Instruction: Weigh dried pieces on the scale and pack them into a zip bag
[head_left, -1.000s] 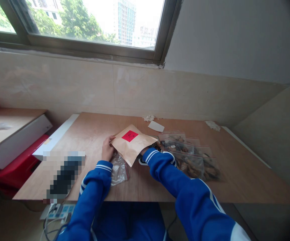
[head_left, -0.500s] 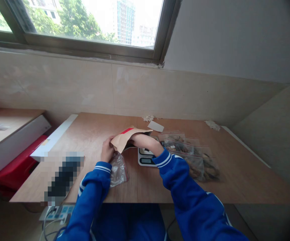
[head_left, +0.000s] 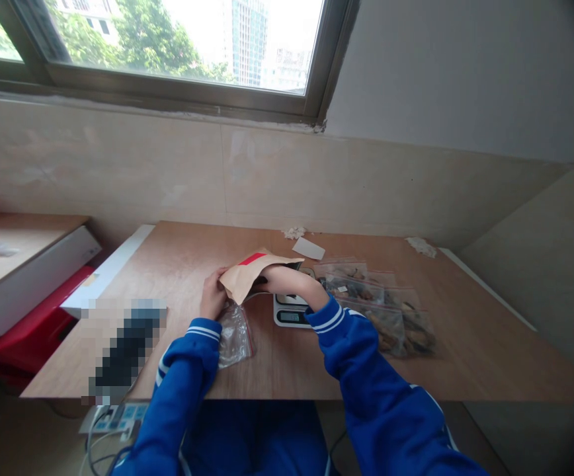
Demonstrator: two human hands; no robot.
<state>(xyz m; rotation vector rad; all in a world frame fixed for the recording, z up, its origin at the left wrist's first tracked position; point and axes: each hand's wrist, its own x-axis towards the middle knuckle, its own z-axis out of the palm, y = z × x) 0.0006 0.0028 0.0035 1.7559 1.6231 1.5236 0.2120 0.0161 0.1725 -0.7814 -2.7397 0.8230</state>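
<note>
My left hand [head_left: 212,295] is closed on the left edge of a brown paper bag [head_left: 240,279] with a red patch, which lies tilted with its mouth towards the right. My right hand reaches into that mouth; the wrist [head_left: 287,279] shows, but the fingers are hidden inside. Partly under the bag and my right forearm stands a white kitchen scale [head_left: 281,318] with a small lit display. Below my left hand lies a clear zip bag [head_left: 235,340], which looks flat.
Several clear zip bags [head_left: 389,324] with brown dried pieces lie right of the scale. A white card [head_left: 309,248] and crumpled white bits [head_left: 294,233] are by the wall. A blurred-out dark object [head_left: 123,350] lies left, above a power strip [head_left: 123,420].
My right forearm has shifted very slightly to the right, with the hand still inside the paper bag. Otherwise things look the same.
</note>
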